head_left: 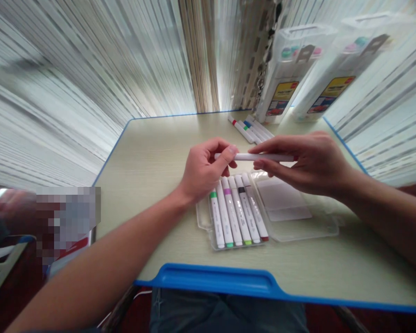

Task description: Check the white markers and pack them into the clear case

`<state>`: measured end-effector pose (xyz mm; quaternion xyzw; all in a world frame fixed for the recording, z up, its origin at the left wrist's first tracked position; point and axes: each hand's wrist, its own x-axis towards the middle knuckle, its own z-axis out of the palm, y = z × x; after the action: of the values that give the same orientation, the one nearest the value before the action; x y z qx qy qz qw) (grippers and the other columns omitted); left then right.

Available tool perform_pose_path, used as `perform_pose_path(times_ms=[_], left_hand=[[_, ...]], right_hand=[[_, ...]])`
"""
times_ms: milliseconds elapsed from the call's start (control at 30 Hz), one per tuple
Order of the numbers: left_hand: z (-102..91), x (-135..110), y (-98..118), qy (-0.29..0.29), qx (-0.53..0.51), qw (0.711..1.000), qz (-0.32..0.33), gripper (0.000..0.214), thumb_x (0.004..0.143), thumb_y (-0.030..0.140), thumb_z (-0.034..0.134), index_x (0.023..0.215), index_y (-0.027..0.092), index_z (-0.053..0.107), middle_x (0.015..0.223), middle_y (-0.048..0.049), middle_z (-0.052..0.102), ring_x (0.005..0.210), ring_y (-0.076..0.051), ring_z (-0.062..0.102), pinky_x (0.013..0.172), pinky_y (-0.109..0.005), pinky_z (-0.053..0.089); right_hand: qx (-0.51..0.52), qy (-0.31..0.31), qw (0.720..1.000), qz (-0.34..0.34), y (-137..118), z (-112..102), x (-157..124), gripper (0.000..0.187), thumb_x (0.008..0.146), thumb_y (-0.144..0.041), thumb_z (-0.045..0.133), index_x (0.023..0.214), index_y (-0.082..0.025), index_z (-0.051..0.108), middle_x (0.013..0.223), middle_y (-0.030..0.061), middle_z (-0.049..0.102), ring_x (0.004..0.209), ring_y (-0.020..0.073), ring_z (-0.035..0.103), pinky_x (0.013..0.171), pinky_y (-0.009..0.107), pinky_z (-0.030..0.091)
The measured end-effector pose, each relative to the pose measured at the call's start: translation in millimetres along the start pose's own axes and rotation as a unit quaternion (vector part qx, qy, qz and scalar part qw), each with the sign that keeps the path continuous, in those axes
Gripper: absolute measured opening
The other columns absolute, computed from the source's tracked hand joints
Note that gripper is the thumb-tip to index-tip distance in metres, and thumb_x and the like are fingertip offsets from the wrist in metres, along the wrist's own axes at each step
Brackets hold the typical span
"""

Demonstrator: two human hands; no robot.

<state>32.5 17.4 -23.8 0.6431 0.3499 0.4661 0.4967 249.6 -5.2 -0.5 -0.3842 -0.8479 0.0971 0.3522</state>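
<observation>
A white marker lies level between my two hands, above the table. My left hand pinches its left end between thumb and fingers. Around its right part, near a dark red band, the thumb and fingers of my right hand are closed. Below them an opened clear plastic case rests on the table, its lid folded out to the right with a white card in it. Several white markers with coloured ends lie side by side in the left half; my left hand partly covers their upper ends.
Several loose markers lie at the table's back. Two tall clear marker boxes stand at the back right. The pale table has a blue edge and a blue front tray. String curtains hang behind. Another person's blurred hand shows at far left.
</observation>
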Motion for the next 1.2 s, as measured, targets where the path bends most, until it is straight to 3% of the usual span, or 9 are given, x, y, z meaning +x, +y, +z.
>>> perform_pose_path(times_ms=[200,467,667,933,1200], left_hand=[[3.5,-2.2,-0.1,-0.047,0.028,0.999,0.007,0.028,0.091,0.039,0.068,0.077,0.014,0.067,0.065,-0.0022,0.068,0.05,-0.007,0.057,0.047,-0.017,0.045],[0.3,0.2,-1.3,-0.01,-0.008,1.0,-0.015,0.024,0.089,0.035,0.069,0.08,0.013,0.069,0.065,-0.0014,0.067,0.05,-0.008,0.057,0.047,-0.018,0.046],[-2.1,1.1,1.5,0.015,-0.018,1.0,-0.016,0.021,0.088,0.033,0.07,0.079,0.014,0.068,0.064,-0.0014,0.067,0.05,-0.008,0.057,0.047,-0.019,0.046],[-4.9,2.6,2.5,0.023,-0.03,0.999,-0.003,0.017,0.086,0.031,0.07,0.08,0.015,0.068,0.064,-0.0009,0.067,0.049,-0.007,0.056,0.046,-0.019,0.045],[-4.7,3.5,2.4,0.019,-0.044,0.999,0.013,0.017,0.081,0.029,0.074,0.08,0.014,0.067,0.065,-0.0003,0.066,0.051,-0.007,0.058,0.045,-0.017,0.046]], right_hand=[[0.016,-0.019,1.0,0.006,-5.1,-1.5,0.8,0.015,0.093,-0.037,0.067,0.096,-0.026,0.076,0.072,0.0,0.077,0.056,0.0155,0.069,0.049,0.029,0.047],[0.03,-0.014,0.999,0.009,-0.6,-1.8,2.2,0.018,0.094,-0.033,0.067,0.101,-0.02,0.076,0.074,0.0027,0.077,0.057,0.0148,0.069,0.052,0.028,0.049],[0.036,0.001,0.999,0.024,-2.1,-3.4,1.7,0.016,0.093,-0.032,0.068,0.102,-0.022,0.076,0.074,0.0029,0.078,0.055,0.0165,0.068,0.05,0.031,0.05],[0.077,0.009,0.997,0.031,2.5,-0.4,-0.7,0.02,0.094,-0.031,0.067,0.106,-0.017,0.074,0.075,0.0025,0.078,0.055,0.013,0.071,0.052,0.023,0.055],[0.097,0.0,0.994,0.055,1.7,0.9,-0.7,0.018,0.094,-0.033,0.067,0.109,-0.026,0.074,0.074,0.0007,0.077,0.054,0.0153,0.071,0.049,0.027,0.056]])
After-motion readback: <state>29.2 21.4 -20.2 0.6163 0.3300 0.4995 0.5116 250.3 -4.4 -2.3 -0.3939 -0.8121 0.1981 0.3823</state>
